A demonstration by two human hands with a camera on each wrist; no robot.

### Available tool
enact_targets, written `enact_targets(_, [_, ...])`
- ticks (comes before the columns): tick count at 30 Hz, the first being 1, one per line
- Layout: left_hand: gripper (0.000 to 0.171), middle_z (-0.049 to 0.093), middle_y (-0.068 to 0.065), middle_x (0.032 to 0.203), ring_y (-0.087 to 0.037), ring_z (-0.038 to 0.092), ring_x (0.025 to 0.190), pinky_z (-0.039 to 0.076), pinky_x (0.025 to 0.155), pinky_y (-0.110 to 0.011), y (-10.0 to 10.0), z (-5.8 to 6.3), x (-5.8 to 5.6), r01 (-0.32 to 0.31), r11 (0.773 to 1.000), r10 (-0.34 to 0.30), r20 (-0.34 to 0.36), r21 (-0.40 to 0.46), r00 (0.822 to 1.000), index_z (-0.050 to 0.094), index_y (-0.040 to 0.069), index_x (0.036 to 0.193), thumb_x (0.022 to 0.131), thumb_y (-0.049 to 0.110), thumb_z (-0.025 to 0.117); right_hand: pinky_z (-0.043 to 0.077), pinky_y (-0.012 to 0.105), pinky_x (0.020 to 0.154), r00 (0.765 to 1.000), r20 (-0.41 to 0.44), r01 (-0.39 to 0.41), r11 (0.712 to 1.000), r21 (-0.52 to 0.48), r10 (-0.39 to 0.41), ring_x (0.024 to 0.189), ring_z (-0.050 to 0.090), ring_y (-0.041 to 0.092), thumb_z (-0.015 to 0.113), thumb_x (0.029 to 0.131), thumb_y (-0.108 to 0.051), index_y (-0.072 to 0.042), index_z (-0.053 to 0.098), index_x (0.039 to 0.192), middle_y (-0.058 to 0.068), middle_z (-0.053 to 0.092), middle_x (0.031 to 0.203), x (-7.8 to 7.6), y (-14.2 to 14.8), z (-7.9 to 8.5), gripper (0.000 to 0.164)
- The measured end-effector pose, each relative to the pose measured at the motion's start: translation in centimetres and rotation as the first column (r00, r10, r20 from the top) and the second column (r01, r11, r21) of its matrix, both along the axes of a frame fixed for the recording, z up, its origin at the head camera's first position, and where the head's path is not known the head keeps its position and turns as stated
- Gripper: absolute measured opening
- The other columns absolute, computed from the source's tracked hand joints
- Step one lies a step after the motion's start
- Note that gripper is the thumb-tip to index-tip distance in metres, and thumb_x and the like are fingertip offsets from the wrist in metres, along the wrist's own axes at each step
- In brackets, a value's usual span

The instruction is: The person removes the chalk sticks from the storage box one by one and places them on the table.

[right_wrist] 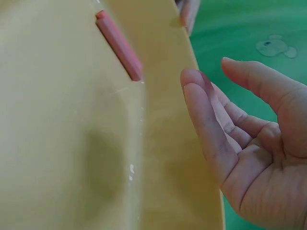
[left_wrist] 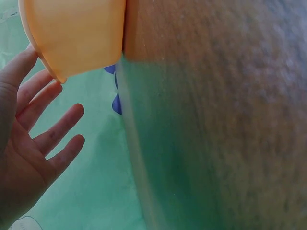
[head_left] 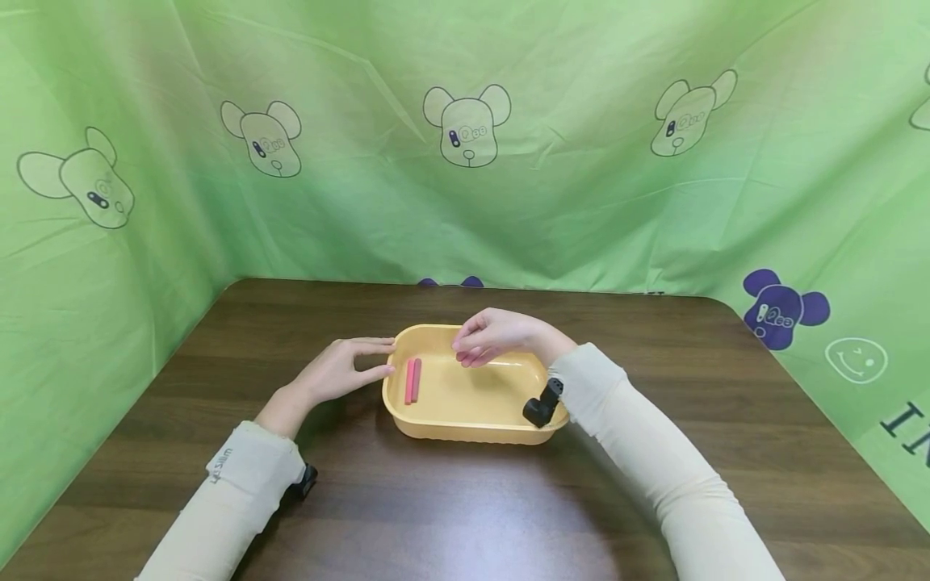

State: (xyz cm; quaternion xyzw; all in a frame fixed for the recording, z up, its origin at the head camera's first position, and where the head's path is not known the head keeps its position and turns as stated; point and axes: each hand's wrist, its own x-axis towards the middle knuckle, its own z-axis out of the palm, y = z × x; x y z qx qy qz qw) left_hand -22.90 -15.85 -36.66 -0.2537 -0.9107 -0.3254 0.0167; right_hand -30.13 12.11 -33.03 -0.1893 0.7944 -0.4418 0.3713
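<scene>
A shallow yellow plastic basin point(head_left: 472, 433) sits on the table. Two slim sticks lie side by side at its left end, a bright pink stick point(head_left: 409, 382) and a duller rose stick point(head_left: 416, 380). My left hand point(head_left: 341, 369) touches the basin's left rim with extended fingertips, thumb apart from the fingers. Over the basin's far side hovers my right hand point(head_left: 497, 335), fingers gently bent. In the right wrist view its thumb stands away from the fingers, and nothing shows between them. The sticks point(right_wrist: 120, 47) appear there on the basin floor.
Under the basin is a dark brown wooden table point(head_left: 436, 516). A green cloth point(head_left: 581, 202) printed with bear heads hangs behind and along both sides. Each wrist carries a small black camera point(head_left: 543, 403) on a pale sleeve point(head_left: 647, 452).
</scene>
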Motion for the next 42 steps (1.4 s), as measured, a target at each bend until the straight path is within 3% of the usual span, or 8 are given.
enact_targets(11, [0.042,0.059,-0.005,0.131,-0.025,0.052,0.126,0.042,0.105,-0.044,0.0,0.1,0.0,-0.009,1.000,0.009,0.006,-0.005,1.000,0.064,0.010,0.121,0.086,0.031,0.067,0.057,0.031,0.083,1.000,0.025,-0.019,1.000,0.014,0.019,0.077,0.067,0.009,0.054,0.092,-0.008,0.010,0.056,0.113,0.009,0.069,0.091,-0.7,-2.2,-1.3,0.028])
enact_targets(15, [0.042,0.059,-0.005,0.131,-0.025,0.052,0.126,0.042,0.105,-0.044,0.1,0.1,0.0,-0.013,1.000,0.013,0.012,-0.009,1.000,0.063,0.010,0.122,0.086,0.031,0.067,0.057,0.028,0.080,0.999,0.033,-0.029,0.999,0.029,0.028,0.075,0.067,0.009,0.054,0.092,-0.008,0.009,0.057,0.111,0.003,0.069,0.083,-0.8,-2.8,-1.9,0.026])
enact_targets(27, [0.042,0.059,-0.005,0.131,-0.025,0.051,0.126,0.042,0.104,-0.044,0.0,0.1,-0.1,-0.011,1.000,0.011,0.003,-0.004,1.000,0.064,0.010,0.122,0.085,0.030,0.068,0.058,0.023,0.071,0.997,0.071,-0.024,0.996,0.085,0.018,0.068,0.066,0.008,0.057,0.091,-0.009,0.006,0.062,0.101,0.001,0.068,0.073,-0.9,-4.6,-3.4,0.019])
enact_targets(37, [0.042,0.058,-0.004,0.132,-0.025,0.051,0.127,0.042,0.105,-0.045,0.1,0.0,-0.2,-0.019,1.000,0.019,0.020,-0.012,1.000,0.063,0.012,0.123,0.086,0.033,0.067,0.058,0.024,0.070,0.998,0.067,-0.012,0.990,0.142,0.003,0.063,0.066,0.009,0.060,0.089,-0.010,0.006,0.064,0.102,0.003,0.067,0.071,-0.6,-5.7,-3.9,0.021])
enact_targets(42, [0.043,0.059,-0.004,0.132,-0.025,0.051,0.127,0.042,0.105,-0.045,0.1,-0.1,-0.2,-0.017,1.000,0.018,0.021,-0.008,1.000,0.063,0.013,0.122,0.085,0.034,0.067,0.058,0.023,0.067,0.998,0.069,0.000,0.987,0.163,-0.012,0.061,0.065,0.009,0.064,0.088,-0.013,0.003,0.066,0.094,0.003,0.067,0.068,-0.5,-6.2,-4.1,0.018])
